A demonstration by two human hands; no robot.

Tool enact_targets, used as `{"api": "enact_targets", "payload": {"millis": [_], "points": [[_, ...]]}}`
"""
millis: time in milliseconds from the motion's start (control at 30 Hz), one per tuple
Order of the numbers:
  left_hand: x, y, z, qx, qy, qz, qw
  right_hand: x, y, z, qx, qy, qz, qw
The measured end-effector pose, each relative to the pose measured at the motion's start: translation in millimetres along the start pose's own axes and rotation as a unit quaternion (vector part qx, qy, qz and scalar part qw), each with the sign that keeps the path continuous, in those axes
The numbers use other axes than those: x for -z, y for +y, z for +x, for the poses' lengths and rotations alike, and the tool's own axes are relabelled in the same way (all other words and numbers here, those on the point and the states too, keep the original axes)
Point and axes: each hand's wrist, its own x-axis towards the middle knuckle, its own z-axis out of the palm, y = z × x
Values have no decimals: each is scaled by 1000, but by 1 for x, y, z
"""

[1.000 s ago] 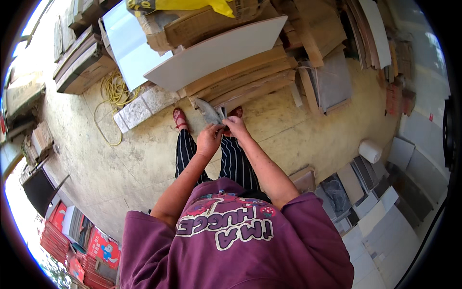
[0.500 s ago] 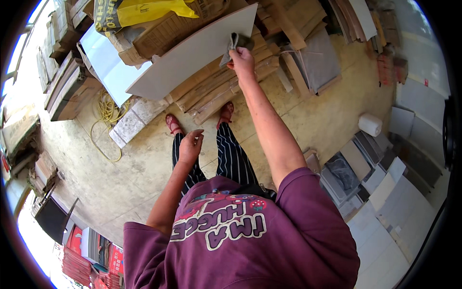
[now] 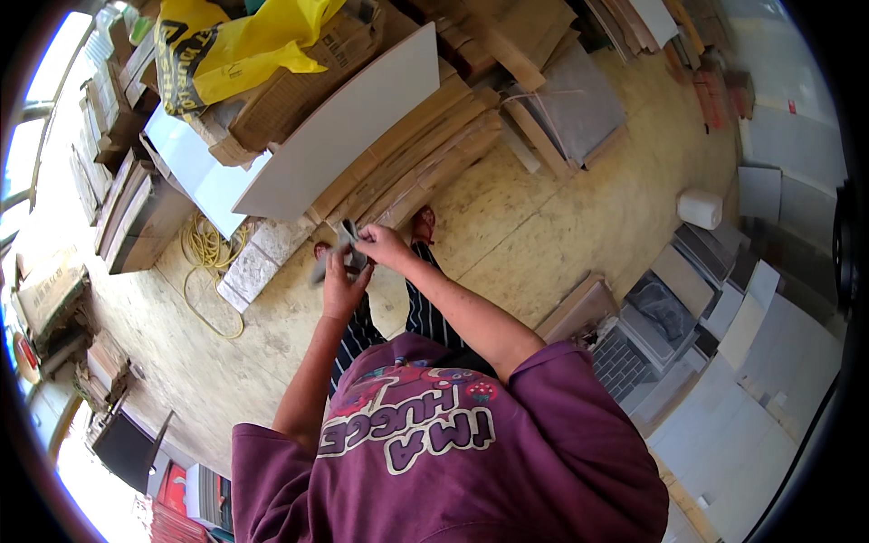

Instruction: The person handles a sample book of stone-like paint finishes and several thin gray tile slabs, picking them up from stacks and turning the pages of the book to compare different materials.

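In front of my body, both hands meet on a small grey cloth (image 3: 348, 233). My right hand (image 3: 384, 246) pinches its upper edge, while my left hand (image 3: 342, 286) has its fingers closed round the lower part. Some of the cloth hangs out to the left of the left hand's fingers, slightly blurred. Beyond the hands a large white tile panel (image 3: 348, 127) leans against cardboard boxes (image 3: 294, 95). Long flat cartons (image 3: 425, 167) lie at its foot, close to my red shoes.
A yellow and black plastic bag (image 3: 244, 54) lies on the boxes. Coiled yellow hose (image 3: 206, 242) rests on the floor at the left, beside a whitish block (image 3: 262, 258). At the right are stacked tiles (image 3: 683, 281), a white roll (image 3: 700, 208) and a grey slab (image 3: 575, 104).
My right hand has come down from the white panel with the cloth, toward my body. My left hand has risen slightly and now grips the cloth too.
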Motion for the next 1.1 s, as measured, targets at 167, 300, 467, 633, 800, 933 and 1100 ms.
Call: {"api": "enact_targets", "payload": {"millis": [167,300,467,633,800,933,1100], "points": [[-19,-2,-29,66,-56,-68,994,19,2,-25,-26,-89,-41,995],[-36,0,-35,31,-15,-63,997,45,-34,-47,-61,-130,-73,987],[-60,43,-34,5,12,-64,998,78,-30,-57,17,-89,-128,988],[-91,91,-30,5,30,-59,998,129,-53,-78,-26,-115,-142,983],[-105,111,-33,-28,-42,-81,995,161,-48,-105,-41,-123,-114,985],[-113,113,-40,-123,-82,-20,989,188,-37,-143,-46,-100,-85,990],[-113,127,-79,-141,-115,-33,983,224,3,-229,-31,-23,-66,997]]}}
